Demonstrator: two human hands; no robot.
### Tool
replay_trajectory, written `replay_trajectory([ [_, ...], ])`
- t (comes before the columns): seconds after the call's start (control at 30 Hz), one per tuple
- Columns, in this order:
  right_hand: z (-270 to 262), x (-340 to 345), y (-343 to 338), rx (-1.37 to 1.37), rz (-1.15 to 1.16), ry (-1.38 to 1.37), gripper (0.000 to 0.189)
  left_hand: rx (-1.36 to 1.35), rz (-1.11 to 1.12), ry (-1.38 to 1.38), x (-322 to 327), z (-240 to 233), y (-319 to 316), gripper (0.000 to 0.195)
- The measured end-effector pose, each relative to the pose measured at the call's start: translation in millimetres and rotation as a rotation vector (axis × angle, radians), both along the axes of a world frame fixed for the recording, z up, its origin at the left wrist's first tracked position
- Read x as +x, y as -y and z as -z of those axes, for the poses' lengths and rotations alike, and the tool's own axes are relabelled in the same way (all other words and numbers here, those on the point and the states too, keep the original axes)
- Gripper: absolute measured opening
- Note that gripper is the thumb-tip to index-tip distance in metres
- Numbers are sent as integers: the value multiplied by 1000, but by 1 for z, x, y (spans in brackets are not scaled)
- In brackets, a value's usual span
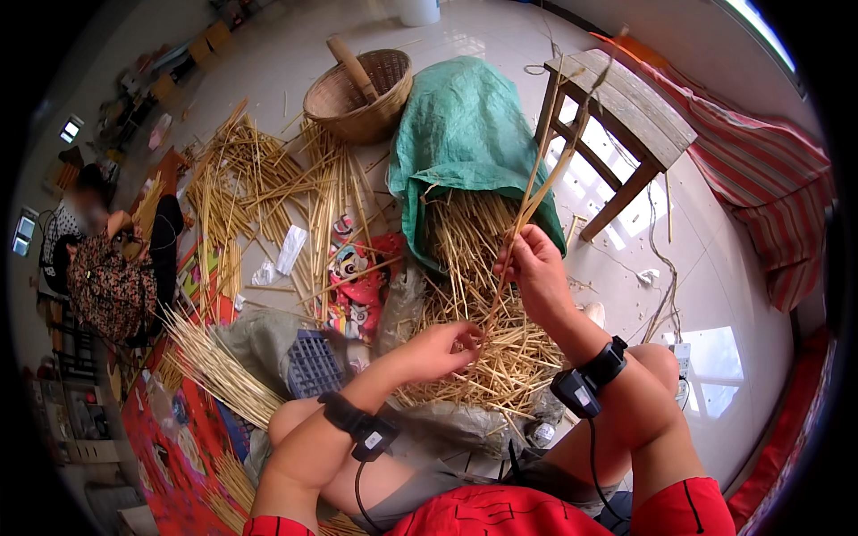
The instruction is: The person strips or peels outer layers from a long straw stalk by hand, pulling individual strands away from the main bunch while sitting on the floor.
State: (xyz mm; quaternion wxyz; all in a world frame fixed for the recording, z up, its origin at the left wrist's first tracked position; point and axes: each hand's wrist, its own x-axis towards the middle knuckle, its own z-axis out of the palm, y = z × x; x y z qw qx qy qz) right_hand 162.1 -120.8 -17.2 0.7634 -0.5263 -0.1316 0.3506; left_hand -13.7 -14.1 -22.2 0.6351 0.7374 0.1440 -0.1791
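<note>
My right hand pinches a few long dry straw stalks that slant up past the stool, with ends running down towards the left. My left hand is at the lower end of these stalks, fingers curled. Whether it grips the thin end cannot be made out. Below both hands spreads a heap of loose cut straw on a clear plastic sheet. Behind it a green woven sack lies with its mouth towards me, full of straw. A bundle of pale stalks lies beside my left knee.
A wicker basket with a handle stands behind sorted straw piles. A wooden stool is at the right, near a cord and power strip. A blue plastic crate sits left. Another person sits at far left.
</note>
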Motion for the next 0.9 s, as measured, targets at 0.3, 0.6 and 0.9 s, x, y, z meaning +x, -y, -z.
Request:
replay_trajectory([
  [0.3, 7, -39, -5, -97, -149, 155, 12, -104, -306, 51, 12, -13, -3, 19],
  [0.6, -23, 65, 17, -20, 538, 230, 14, 340, -123, 135, -5, 3, -15, 17],
  [0.9, -15, 97, 34, -104, 512, 266, 12, 352, -310, 90, -10, 5, -24, 18],
])
